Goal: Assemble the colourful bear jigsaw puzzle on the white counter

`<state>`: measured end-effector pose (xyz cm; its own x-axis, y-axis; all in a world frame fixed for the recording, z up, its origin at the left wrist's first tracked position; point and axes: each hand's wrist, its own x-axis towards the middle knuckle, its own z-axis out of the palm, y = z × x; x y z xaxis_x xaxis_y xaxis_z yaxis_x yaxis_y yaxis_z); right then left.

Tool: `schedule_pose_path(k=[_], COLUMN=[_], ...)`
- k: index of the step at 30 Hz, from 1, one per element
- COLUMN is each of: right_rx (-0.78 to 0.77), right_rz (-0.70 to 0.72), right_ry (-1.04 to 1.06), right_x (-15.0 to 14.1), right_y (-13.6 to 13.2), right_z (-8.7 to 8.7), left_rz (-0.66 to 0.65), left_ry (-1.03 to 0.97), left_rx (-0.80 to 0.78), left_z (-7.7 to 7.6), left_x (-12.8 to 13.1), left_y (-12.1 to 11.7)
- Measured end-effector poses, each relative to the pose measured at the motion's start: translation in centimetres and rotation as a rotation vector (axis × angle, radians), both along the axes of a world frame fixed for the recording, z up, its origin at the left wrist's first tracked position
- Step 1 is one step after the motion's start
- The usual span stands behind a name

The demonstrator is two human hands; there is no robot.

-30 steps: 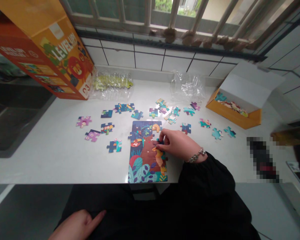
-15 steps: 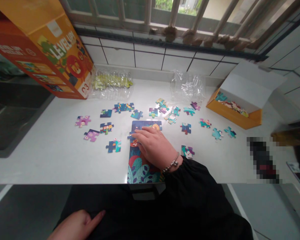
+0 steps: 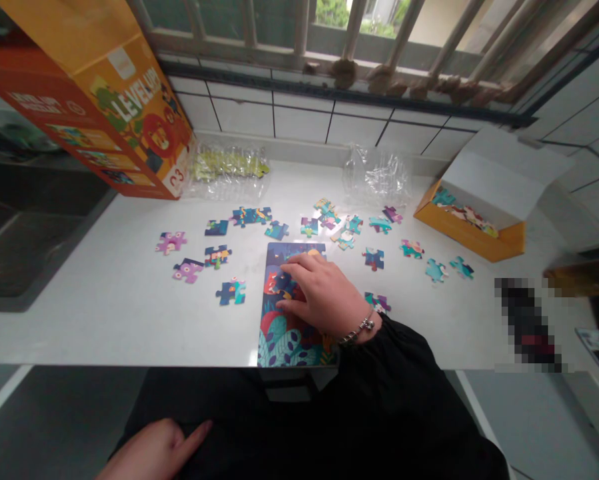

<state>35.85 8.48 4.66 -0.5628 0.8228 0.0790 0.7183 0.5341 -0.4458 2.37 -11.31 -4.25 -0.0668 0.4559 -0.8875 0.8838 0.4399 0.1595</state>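
Right hand [image 3: 326, 293] spread over the partly built jigsaw puzzle [image 3: 292, 343], the puzzle lying directly under the palm on the white countertop [image 3: 79, 320]. Fingers arched and not clenched, fingertips [image 3: 292, 265] and thumb down around a dark blue piece [image 3: 282, 285] near the puzzle's middle; whether pinched or only pressed, impossible to tell from this view. Silver chain bracelet [image 3: 360, 330] at the wrist, black sleeve [image 3: 379, 353] right behind it. Left hand [image 3: 152, 453] well below and left of the right hand, off the counter, relaxed and open against dark clothing [image 3: 229, 417], index finger extended, holding nothing. To the left of the right hand, loose puzzle pieces [image 3: 224, 293] scattered apart, purple ones [image 3: 170, 243] farthest out. Just beyond the fingertips, more pieces [image 3: 329, 223] in a loose band. Beside the right wrist, a single multicoloured piece [image 3: 378, 302]. Farther right, an orange box tray [image 3: 469, 241] under a white lid [image 3: 499, 175], pieces heaped inside. Far beyond and left of the hand, a large orange "LEVEL UP!" box [image 3: 94, 113], tilted, with two clear plastic bags [image 3: 226, 173] along the tiled wall [image 3: 299, 120].
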Motion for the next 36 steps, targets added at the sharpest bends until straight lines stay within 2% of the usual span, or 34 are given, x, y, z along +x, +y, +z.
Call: schedule_pose_path(k=[4, 10, 12, 17, 21, 24, 28, 30, 36], right_rx=[-0.037, -0.048, -0.052, -0.036, -0.043, -0.046, -0.09, -0.114, -0.164], right_rz=[0.12, 0.071, 0.011, -0.271, -0.342, -0.296, -0.071, -0.011, -0.008], right_ry=[0.005, 0.03, 0.054, 0.065, 0.014, 0.031, 0.102, 0.089, 0.076], right_x=[0.7, 0.9, 1.5, 3.6, 5.0, 5.6, 6.0, 6.0, 6.2], right_y=[0.0, -0.1, -0.1, 0.4, 0.9, 0.9, 0.8, 0.8, 0.8], right_z=[-0.3, 0.1, 0.4, 0.5, 0.3, 0.5, 0.7, 0.7, 0.8], left_rz=[0.023, 0.025, 0.019, 0.007, -0.002, -0.016, -0.021, -0.016, -0.033], left_ry=[-0.001, 0.002, 0.013, 0.001, -0.011, -0.033, -0.045, -0.042, -0.033], left_rx=[-0.004, -0.01, -0.011, -0.009, 0.004, 0.01, 0.013, 0.017, -0.003], left_z=[0.1, 0.0, -0.1, -0.3, -0.6, -0.7, -0.7, -0.7, -0.6], left_x=[0.1, 0.0, -0.1, -0.4, -0.7, -0.9, -1.0, -0.9, -0.8], left_y=[0.0, 0.0, 0.0, 0.0, -0.1, 0.0, 0.1, 0.1, 0.2])
